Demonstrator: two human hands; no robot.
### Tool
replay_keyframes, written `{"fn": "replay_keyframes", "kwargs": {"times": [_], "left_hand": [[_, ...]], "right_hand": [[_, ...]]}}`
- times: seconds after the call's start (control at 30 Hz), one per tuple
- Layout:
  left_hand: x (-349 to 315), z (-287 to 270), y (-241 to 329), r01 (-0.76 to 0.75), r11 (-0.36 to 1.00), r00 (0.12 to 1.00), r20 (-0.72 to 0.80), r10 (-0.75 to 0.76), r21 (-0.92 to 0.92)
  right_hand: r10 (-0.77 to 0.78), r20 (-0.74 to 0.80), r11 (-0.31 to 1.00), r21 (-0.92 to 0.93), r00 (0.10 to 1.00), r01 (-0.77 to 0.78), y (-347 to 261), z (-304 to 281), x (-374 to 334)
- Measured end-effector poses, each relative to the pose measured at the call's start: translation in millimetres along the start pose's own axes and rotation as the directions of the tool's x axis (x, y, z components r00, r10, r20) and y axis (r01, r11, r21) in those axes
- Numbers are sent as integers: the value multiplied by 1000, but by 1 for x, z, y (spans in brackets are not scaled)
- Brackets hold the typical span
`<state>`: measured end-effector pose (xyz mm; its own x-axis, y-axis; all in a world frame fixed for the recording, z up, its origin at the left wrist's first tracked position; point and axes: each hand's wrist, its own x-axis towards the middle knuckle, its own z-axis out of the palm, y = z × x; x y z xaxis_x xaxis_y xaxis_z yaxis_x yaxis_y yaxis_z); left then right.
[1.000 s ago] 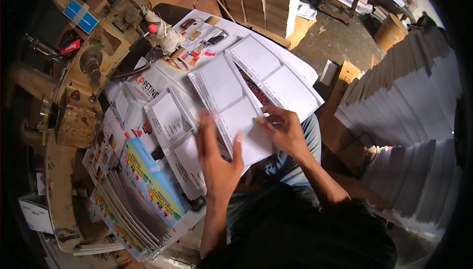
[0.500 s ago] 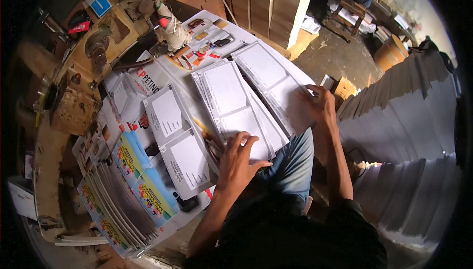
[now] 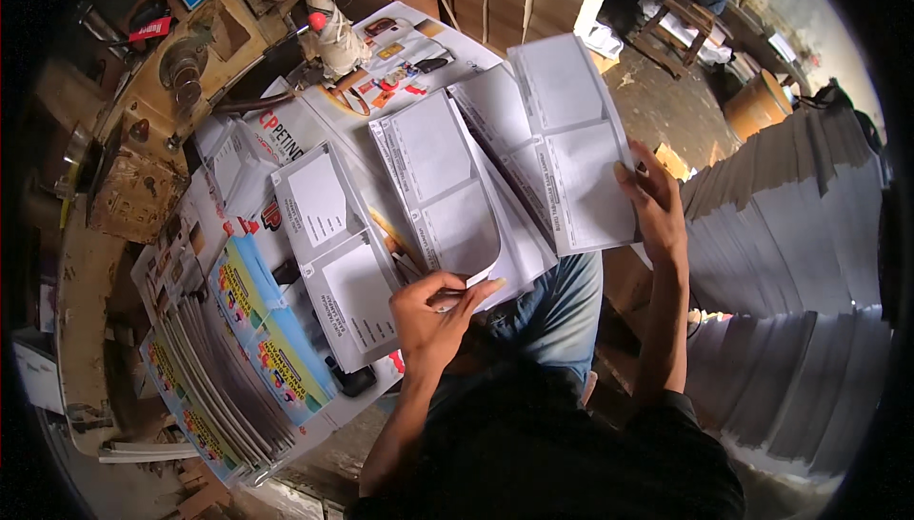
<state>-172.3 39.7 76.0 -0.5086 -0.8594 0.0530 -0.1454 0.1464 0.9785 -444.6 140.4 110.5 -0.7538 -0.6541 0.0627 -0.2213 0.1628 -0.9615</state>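
Note:
My right hand (image 3: 659,201) grips the right edge of a white printed sheet (image 3: 588,177) with grey borders, lifted and tilted above the right-hand stack of printed sheets (image 3: 490,106). With thumb and fingers, my left hand (image 3: 433,315) pinches the lower corner of the top sheet on the middle stack (image 3: 433,158); that corner curls up. More white paper lies partly under the middle stack. Left of it is another stack of grey-bordered sheets (image 3: 333,253), which neither hand holds.
Blue-and-yellow printed covers and booklets (image 3: 262,320) lie at the table's left. A worn machine (image 3: 157,149) stands beyond, near a wrapped bottle-like object (image 3: 331,39) with a red tip. Tall paper piles (image 3: 790,196) rise on the right. Behind are a wooden stool (image 3: 678,30) and a brown bucket (image 3: 757,101).
My right hand has raised a sheet off the right stack and moved it up and rightward. My left hand has shifted slightly left and now bends up a corner of the middle stack's top sheet.

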Motion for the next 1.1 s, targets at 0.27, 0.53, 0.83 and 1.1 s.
{"fn": "replay_keyframes", "kwargs": {"times": [0.27, 0.53, 0.83, 1.1], "left_hand": [[-13, -12, 6, -33, 997, 989, -143, 22, -75], [-25, -60, 40, -289, 854, 957, 143, 252, 433], [-30, -132, -3, -92, 908, 982, 188, 16, 409], [-77, -143, -3, 51, 994, 958, -276, -75, -96]], "right_hand": [[19, 332, 999, 29, 943, -30, 10, 68, -29], [212, 270, 960, 120, 939, -252, 30, 113, -39], [173, 261, 983, 5, 950, -181, 12, 125, -41], [27, 286, 965, 244, 958, -100, 1, 146, -60]]}}
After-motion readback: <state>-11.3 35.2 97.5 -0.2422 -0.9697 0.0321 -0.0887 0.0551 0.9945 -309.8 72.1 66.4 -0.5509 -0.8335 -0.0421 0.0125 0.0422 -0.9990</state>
